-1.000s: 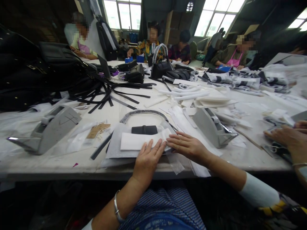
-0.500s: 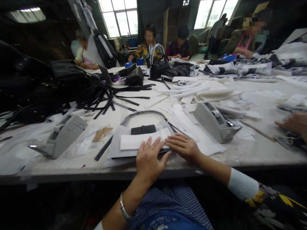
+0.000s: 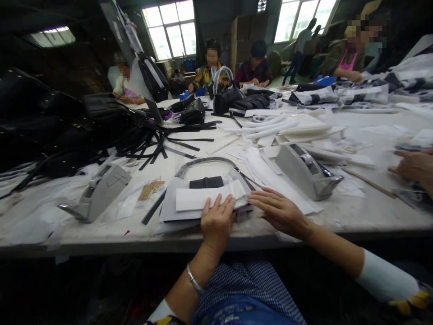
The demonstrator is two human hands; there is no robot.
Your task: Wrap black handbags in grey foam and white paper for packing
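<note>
A handbag [image 3: 169, 205] lies flat before me under thin translucent wrapping, its curved handle [image 3: 203, 161] wrapped in clear film and pointing away from me. Across it rests a folded white padding strip [image 3: 191, 200], just below a small black flap with a strap [image 3: 206, 182]. My left hand [image 3: 217, 225] is open, its fingers lying flat on the right part of the strip. Beside the strip's right end, my right hand [image 3: 284, 212] is open too, with fingers stretched out to the left. Whether its fingertips touch the wrapping, I cannot tell.
Grey tape dispensers stand on the left [image 3: 96, 194] and right [image 3: 306, 174]. A tan tag [image 3: 151, 190] lies near the left one. Black straps [image 3: 165, 135] and black bags [image 3: 43, 113] pile up at left. A co-worker's hand [image 3: 414, 164] is at the right edge.
My right hand has moved right, away from my left hand and the strip's end. My left hand still lies on the strip, its thumb now tucked closer. The view has shifted slightly.
</note>
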